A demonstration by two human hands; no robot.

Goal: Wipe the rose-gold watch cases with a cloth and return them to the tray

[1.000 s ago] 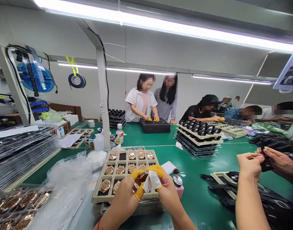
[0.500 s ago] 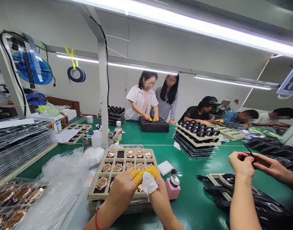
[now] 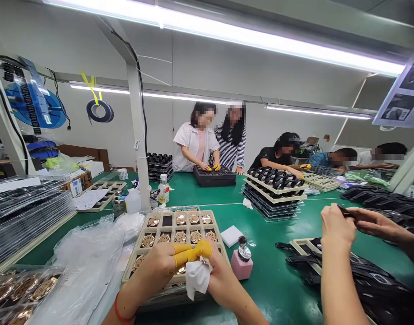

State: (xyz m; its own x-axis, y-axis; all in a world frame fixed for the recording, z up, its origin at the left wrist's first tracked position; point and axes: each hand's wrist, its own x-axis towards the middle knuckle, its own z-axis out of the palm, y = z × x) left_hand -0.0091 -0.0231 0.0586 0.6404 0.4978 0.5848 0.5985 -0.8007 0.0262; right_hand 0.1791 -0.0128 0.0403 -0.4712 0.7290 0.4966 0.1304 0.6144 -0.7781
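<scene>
A watch case (image 3: 204,260) is being held with a white cloth (image 3: 197,277) above a tray (image 3: 174,221).
The two hands are being held together: the watch case, mostly hidden, is being gripped by the left hand (image 3: 157,264), while the cloth is being pinched by the right hand (image 3: 220,276) and is hanging below the fingers. Yellow covers (image 3: 181,257) are being worn on fingers of both. Gold watch cases (image 3: 195,236) are being held in the tray's compartments, and a pink bottle (image 3: 241,266) is standing beside it, near a white pad (image 3: 231,236).
</scene>
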